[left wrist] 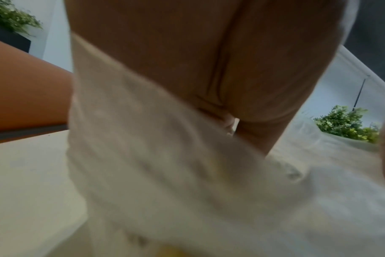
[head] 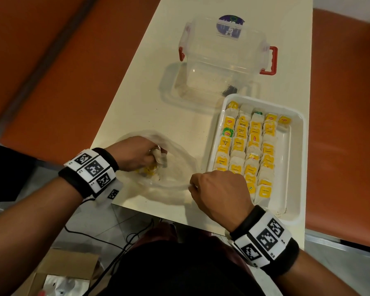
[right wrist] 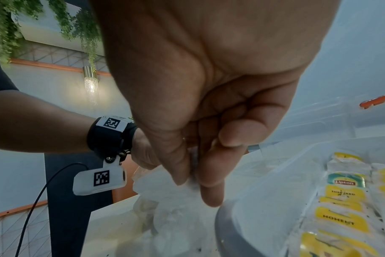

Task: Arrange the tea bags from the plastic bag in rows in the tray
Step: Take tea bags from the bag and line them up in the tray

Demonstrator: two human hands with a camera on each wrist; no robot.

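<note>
A clear plastic bag (head: 175, 167) lies on the table near its front edge, with a few tea bags (head: 147, 168) left inside. My left hand (head: 135, 153) reaches into the bag's mouth and grips a pale tea bag (head: 159, 155). My right hand (head: 218, 189) pinches the bag's right edge (right wrist: 187, 184) between thumb and fingers, holding it open. The white tray (head: 295, 146) stands to the right, filled with rows of yellow-tagged tea bags (head: 246, 146); its right strip is bare. The left wrist view is blurred, showing palm and pale tea bag paper (left wrist: 165, 165).
A clear storage box (head: 220, 58) with red latches stands at the back, its lid (head: 171, 86) lying beside it. The table's front edge runs just under my wrists. Orange seats flank the table. A cardboard box (head: 58, 272) and cables lie on the floor.
</note>
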